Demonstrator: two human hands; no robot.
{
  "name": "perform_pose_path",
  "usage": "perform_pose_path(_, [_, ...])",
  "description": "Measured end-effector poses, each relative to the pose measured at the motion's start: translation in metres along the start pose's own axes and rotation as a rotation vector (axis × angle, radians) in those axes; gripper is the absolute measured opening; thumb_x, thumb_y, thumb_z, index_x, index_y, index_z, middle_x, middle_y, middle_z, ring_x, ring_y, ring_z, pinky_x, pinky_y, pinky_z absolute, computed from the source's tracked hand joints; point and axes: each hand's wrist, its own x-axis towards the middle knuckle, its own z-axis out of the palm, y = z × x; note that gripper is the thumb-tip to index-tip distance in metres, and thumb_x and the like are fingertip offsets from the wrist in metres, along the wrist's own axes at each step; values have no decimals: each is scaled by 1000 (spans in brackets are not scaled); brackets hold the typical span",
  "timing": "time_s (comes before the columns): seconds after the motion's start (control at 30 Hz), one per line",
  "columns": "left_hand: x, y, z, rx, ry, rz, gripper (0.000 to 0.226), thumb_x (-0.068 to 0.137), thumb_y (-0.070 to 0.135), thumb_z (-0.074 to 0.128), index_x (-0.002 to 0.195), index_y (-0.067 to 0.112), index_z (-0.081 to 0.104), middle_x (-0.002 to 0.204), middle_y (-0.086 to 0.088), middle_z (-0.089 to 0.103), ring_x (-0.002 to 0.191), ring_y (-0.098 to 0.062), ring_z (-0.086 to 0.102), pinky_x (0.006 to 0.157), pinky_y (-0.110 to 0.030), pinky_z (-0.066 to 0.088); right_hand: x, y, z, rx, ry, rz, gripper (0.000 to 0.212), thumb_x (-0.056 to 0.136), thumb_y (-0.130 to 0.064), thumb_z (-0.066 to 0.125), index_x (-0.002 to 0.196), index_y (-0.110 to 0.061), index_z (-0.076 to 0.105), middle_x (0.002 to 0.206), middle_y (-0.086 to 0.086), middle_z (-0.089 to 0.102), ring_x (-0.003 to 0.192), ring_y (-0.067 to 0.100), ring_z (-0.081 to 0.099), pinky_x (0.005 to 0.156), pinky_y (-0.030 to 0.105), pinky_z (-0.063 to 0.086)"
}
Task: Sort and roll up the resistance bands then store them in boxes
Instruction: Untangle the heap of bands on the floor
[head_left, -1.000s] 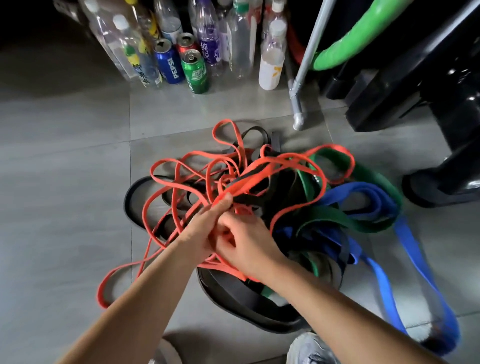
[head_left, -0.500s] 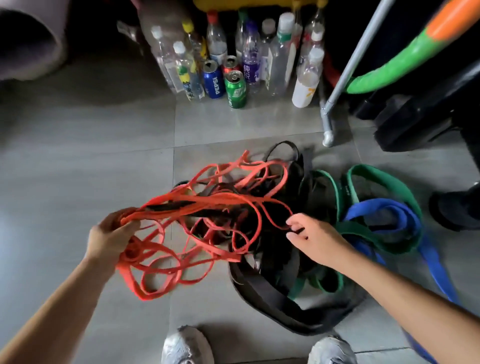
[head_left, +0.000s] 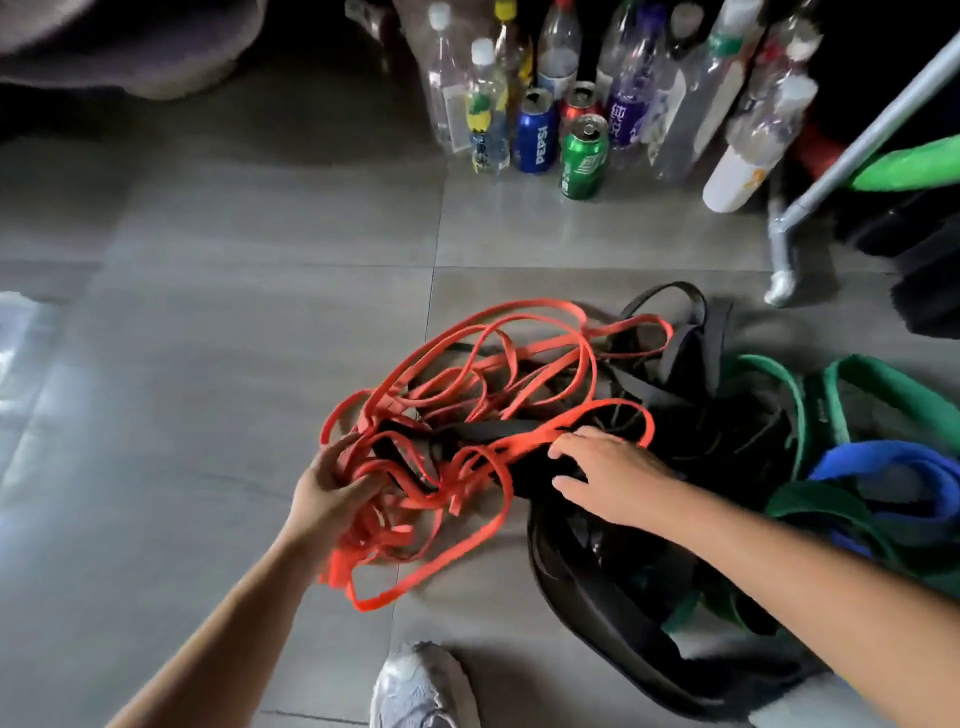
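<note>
Left of the black bands (head_left: 597, 587), left hand (head_left: 332, 488) clutched the orange bands (head_left: 374, 535), right hand (head_left: 608, 478) lay flat-fingered on black; likely sorting step, next needs an untangling pull.

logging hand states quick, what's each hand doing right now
Left hand: closed, gripping the orange bands.
Right hand: lying over a black band; whether it grips cannot be told.

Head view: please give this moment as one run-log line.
left hand: grips orange bands | right hand: rests on black bands | green bands, blue band: on floor
</note>
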Motion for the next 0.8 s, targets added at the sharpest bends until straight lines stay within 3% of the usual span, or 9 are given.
perform_pose_path(0.07, [-1,-16,-7,-89,20,-90,35,59,25,68,93,16,62,76,-3,66,60,-13,62,51,-22,51,15,-11,12,19,17,-5,31,90,-32,53,120,-26,57,125,-5,55,114,19,54,89,32,45])
perform_pose_path(0.17, [-5,-35,-24,-145,29,-155,25,69,20,74,91,14,64,74,-6,68,58,-13,61,57,-25,53,29,-25,33,27,59,-38,23,89,-28,54,111,-26,63,116,-6,63,110,20,56,85,33,47])
perform_pose_path(0.23, [-8,-42,-35,-136,54,-142,7,84,10,67,89,14,64,66,2,67,54,-7,60,55,-22,52,35,-34,42,27,274,-47,14,89,-29,55,94,-22,66,97,-4,66,93,22,61,69,29,46])
perform_pose_path(0.3, [-10,-47,-45,-80,67,-95,12,86,2,61,89,13,64,63,2,64,49,-2,57,50,-16,48,43,-38,40,21,562,-63,15,83,-28,59,75,-17,63,74,-2,63,66,25,62,54,23,37])
perform_pose_path(0.37, [-14,-50,-51,48,37,-34,21,83,-5,62,88,16,64,58,7,64,48,1,55,48,-12,44,55,-41,30,6,660,-106,13,81,-25,60,73,-15,63,73,1,63,66,27,62,56,26,40])
perform_pose_path(0.47, [-21,-53,-49,212,-61,30,37,78,-13,64,82,23,63,54,17,64,48,5,56,49,-8,42,76,-50,23,23,416,-41,18,91,-21,52,105,-21,64,104,3,68,100,30,60,78,34,43])
perform_pose_path(0.57, [-27,-50,-42,206,-99,74,42,76,-18,62,82,24,62,54,13,65,47,1,59,48,-11,46,85,-65,29,180,125,103,28,91,-26,54,118,-30,56,116,0,66,109,27,59,89,33,45])
perform_pose_path(0.63, [-28,-49,-40,76,-37,98,39,75,-16,65,85,21,62,57,10,67,47,-1,60,48,-13,48,83,-73,43,-36,-4,74,39,84,-36,63,121,-28,52,117,4,64,112,27,58,93,34,42])
perform_pose_path(0.8, [-25,-53,-43,-18,95,128,34,57,11,59,86,29,61,64,20,67,53,6,58,55,-11,47,65,-69,75,-412,31,24,63,79,-47,66,126,-16,37,117,7,63,115,26,55,97,39,33])
